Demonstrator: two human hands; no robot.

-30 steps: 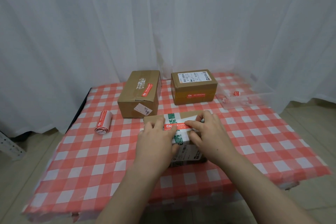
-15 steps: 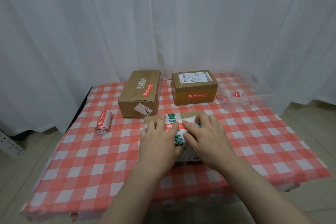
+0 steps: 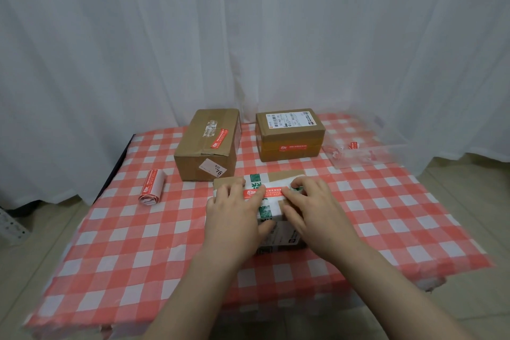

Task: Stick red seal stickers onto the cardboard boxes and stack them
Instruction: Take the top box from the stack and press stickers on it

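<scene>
Near box (image 3: 285, 174) sits mid-desk, close to the near edge, with green-and-white printed tape across its top. Red sticker (image 3: 269, 192) lies flat across the top, running left-right over the tape.

Left hand (image 3: 234, 212): palm down on the left part of the box, fingers straight and pressing the sticker's left end, thumb down over the near face. No grip.
Right hand (image 3: 311, 208): palm down on the right part, fingertips pressing the sticker's right end. Nothing held either.

Far-left box (image 3: 207, 146): just beyond the near box and slightly left, long side running near-far. It has a red sticker on top near its near-right corner and a white label on its near face.
Far-right box (image 3: 289, 134): right of that one with a gap between them, shipping label on top, red sticker on its near face. Neither box is stacked.

Roll (image 3: 152, 186) of red stickers lies at the left of the desk (image 3: 132, 243), apart from the boxes.
Clear tray (image 3: 386, 150) at far right has a small red piece inside; I can't make out the rest of its contents.
The desk has a red-white checked cloth, and a white curtain (image 3: 248, 36) hangs behind it.
</scene>
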